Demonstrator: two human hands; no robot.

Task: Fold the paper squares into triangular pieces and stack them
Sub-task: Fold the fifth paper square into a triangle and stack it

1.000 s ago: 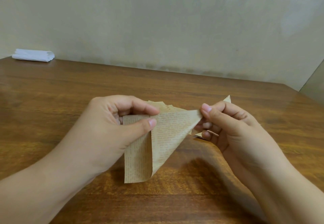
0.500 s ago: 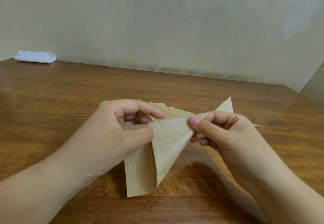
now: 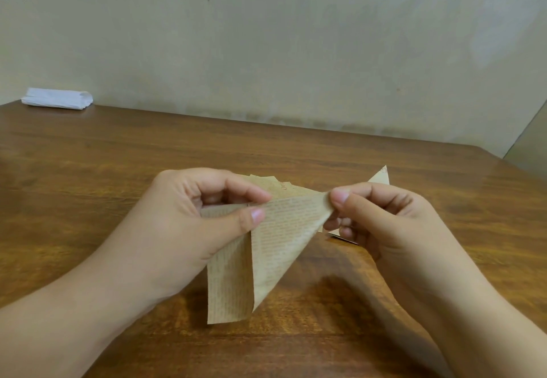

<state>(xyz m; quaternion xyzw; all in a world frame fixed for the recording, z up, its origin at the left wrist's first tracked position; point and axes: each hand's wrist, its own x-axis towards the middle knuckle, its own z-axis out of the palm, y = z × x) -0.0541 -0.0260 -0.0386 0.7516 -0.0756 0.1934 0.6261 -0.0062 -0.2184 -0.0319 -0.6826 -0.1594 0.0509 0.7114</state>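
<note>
A tan printed paper square hangs half-folded above the wooden table. My left hand pinches its upper left part between thumb and forefinger. My right hand pinches the paper's upper right corner. The lower end of the paper droops toward the table. Behind my hands lie more tan paper pieces, mostly hidden, and one pointed tip of tan paper sticks up behind my right hand.
A folded white bundle lies at the table's far left edge against the wall. The table's right corner sits near a second wall at the far right.
My right hand has brought the paper's right corner slightly leftward and closer to my left hand. The fold has deepened and the paper's lower end hangs lower.
</note>
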